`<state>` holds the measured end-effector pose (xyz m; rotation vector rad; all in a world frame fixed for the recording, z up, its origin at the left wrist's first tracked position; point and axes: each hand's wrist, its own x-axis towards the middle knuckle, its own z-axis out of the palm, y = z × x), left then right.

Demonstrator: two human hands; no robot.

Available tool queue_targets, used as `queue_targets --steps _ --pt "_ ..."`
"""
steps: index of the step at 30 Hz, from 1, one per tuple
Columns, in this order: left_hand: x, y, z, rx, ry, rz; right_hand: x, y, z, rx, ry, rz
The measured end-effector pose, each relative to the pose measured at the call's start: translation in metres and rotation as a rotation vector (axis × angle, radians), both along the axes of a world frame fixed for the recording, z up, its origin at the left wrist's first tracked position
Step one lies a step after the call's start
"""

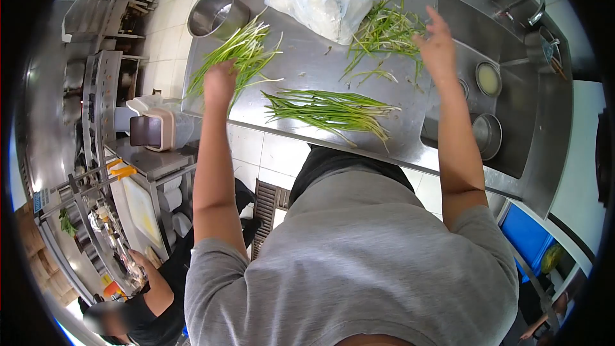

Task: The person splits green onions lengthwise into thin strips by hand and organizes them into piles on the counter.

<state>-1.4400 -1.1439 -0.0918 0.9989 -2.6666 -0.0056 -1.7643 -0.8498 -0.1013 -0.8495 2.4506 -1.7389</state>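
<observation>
Metal faucet (537, 16) nr. sink (471, 25)

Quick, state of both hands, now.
Left hand: on the left bunch of green onions; grip cannot be told.
Right hand: open, nothing visible in it, by the loose greens.

One head cam, fwd/down, wide view, close above shirt (378, 250), counter (304, 67) beyond.

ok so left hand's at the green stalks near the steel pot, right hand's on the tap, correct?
Not the tap; the head view shows the right hand raised open beside the loose greens. Left hand at the green stalks near the steel pot: correct.
</observation>
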Motion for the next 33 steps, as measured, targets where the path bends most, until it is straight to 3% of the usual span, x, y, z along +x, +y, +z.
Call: queue_targets --steps 1,2,4,5,6,8,9,12,15,18,19,21,22,23,26,30,33 --pt "0.004 -0.003 -0.027 -0.255 -0.007 -0.103 0.006 -0.003 -0.013 0.121 0.119 -0.006" --pt "0.006 0.0 -0.042 -0.098 -0.068 -0.094 0.013 -0.004 -0.025 0.248 0.239 -0.013" --pt "0.007 0.008 -0.073 0.227 -0.188 -0.084 0.033 0.006 -0.047 0.37 0.012 0.304" --pt "0.002 0.01 -0.086 0.537 -0.309 -0.009 0.047 0.012 -0.05 0.44 -0.095 0.396" --pt "-0.001 0.01 -0.097 0.463 -0.193 -0.061 0.058 0.019 -0.055 0.508 -0.206 0.488" --pt "-0.007 0.015 -0.109 0.312 0.045 -0.148 0.072 0.034 -0.08 0.65 -0.075 0.515" --pt "-0.015 0.019 -0.111 0.119 0.116 -0.068 0.077 0.04 -0.092 0.715 -0.006 0.53" --pt "-0.043 0.044 -0.093 0.237 0.203 0.016 0.094 0.051 -0.102 0.552 0.158 0.453" --pt "-0.076 0.094 -0.1 0.403 0.209 -0.383 0.099 0.043 -0.095 0.662 0.2 0.546" --pt "-0.104 0.15 -0.088 0.529 0.128 -0.592 0.095 0.036 -0.095 0.64 0.277 0.561" --pt "-0.111 0.163 -0.085 0.542 0.187 -0.653 0.092 0.034 -0.087 0.609 0.102 0.583" --pt "-0.116 0.17 -0.081 0.65 0.041 -0.625 0.083 0.031 -0.065 0.533 -0.241 0.614" --pt "-0.117 0.174 -0.077 0.7 -0.034 -0.613 0.08 0.032 -0.064 0.387 -0.329 0.565" --pt "-0.118 0.181 -0.061 0.888 0.04 -0.477 0.077 0.031 -0.062 0.236 -0.412 0.512" --pt "-0.124 0.184 -0.041 1.028 0.227 -0.314 0.07 0.028 -0.033 -0.253 -0.796 0.364" --pt "-0.138 0.18 -0.024 0.859 0.318 -0.28 0.068 0.016 -0.027 -0.865 -1.279 0.309" --pt "-0.145 0.185 -0.02 0.741 0.266 -0.307 0.08 0.005 -0.03 -0.565 -1.147 0.407"
